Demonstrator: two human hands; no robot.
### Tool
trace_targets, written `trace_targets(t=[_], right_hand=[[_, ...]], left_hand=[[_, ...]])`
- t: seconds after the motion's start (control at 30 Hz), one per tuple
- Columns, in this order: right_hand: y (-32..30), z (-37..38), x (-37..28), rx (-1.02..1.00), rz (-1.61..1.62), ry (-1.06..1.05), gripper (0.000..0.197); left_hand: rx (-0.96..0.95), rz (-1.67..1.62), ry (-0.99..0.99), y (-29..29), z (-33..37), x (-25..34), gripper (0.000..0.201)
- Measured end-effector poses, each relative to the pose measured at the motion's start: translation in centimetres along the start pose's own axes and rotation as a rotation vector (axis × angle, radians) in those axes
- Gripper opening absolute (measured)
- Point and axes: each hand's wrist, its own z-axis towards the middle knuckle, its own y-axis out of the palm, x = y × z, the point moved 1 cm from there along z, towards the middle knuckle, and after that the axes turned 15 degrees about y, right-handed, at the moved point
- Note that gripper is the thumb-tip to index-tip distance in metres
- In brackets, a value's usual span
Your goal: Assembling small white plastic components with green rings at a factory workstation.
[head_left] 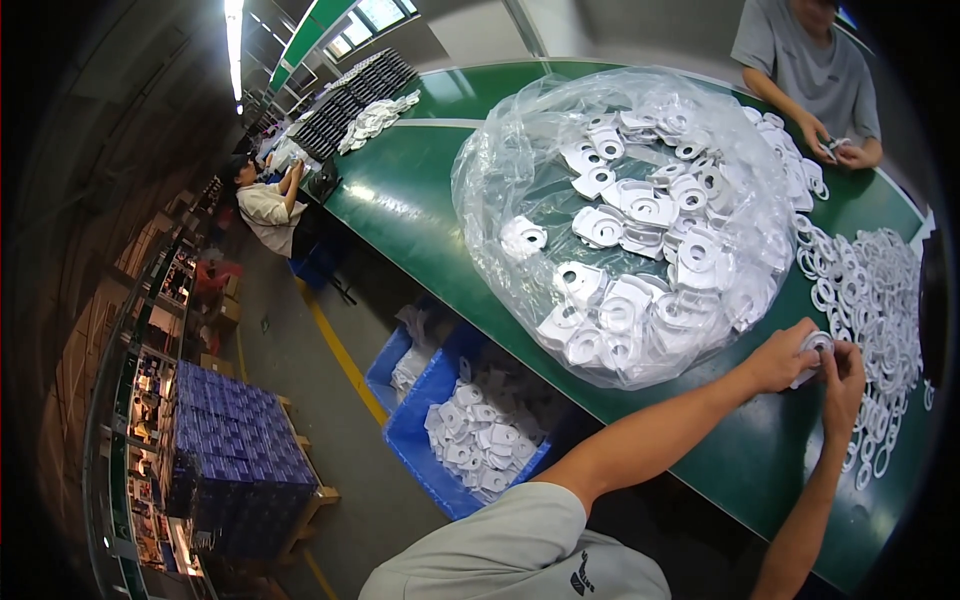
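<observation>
My left hand (780, 359) and my right hand (845, 384) meet over the right part of the green table. Between their fingers they grip one small white plastic part (815, 343) with a round opening. The fingers cover much of it, so I cannot tell whether a loose ring sits on it. Close by on the right lies a heap of white rings (870, 290). Just beyond my left hand, a large clear plastic bag (490, 190) is spread on the table, with many flat white parts with round holes (648, 205) in it.
Below the table edge stand blue bins (405, 430) with more white parts. Across the green table (400, 215) a co-worker (825, 75) handles a small part; another person (265, 205) works at the far left. Stacked purple boxes (240, 430) stand on a pallet.
</observation>
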Motion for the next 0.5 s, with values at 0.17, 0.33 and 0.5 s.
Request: trace_targets(t=[0.17, 0.33, 0.5], right_hand=[[0.5, -0.3, -0.4, -0.063, 0.094, 0.033, 0.015], [0.1, -0.8, -0.3, -0.115, 0.069, 0.087, 0.017], [-1.0, -0.5, 0.5, 0.104, 0.055, 0.018, 0.024]], left_hand=[[-0.005, 0.005, 0.019, -0.7, -0.3, 1.2, 0.028], [0.011, -0.011, -0.019, -0.7, -0.5, 0.8, 0.028], [0.027, 0.061, 0.129, 0.2, 0.3, -2.5, 0.033]])
